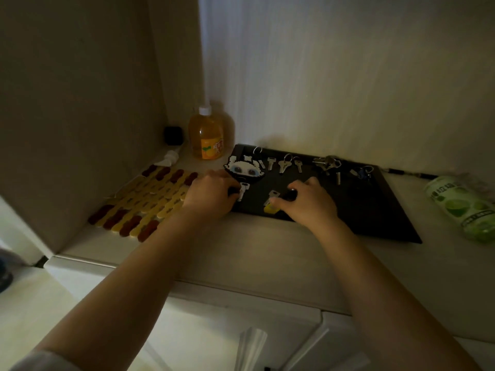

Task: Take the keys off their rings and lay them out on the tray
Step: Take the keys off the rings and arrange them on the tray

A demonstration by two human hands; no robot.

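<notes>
A black tray point(375, 210) lies on the shelf against the wall. Along its far edge rest several loose silver keys point(283, 165), a bunch of keys on a ring point(327, 162) and a small dark key fob point(362, 172). A pixel-art charm point(244, 169) with a ring lies at the tray's left. My left hand point(211, 195) pinches a silver key point(243, 190) near the tray's left edge. My right hand point(308, 202) holds a dark-headed key point(290, 194), beside a silver key point(272, 196) with a yellow tag point(269, 209).
A yellow and dark red woven mat point(150, 199) lies left of the tray. An orange drink bottle point(206, 135) and a black cube point(173, 135) stand in the back corner. A green can point(463, 207) lies on its side at the right. The shelf's front edge runs below my forearms.
</notes>
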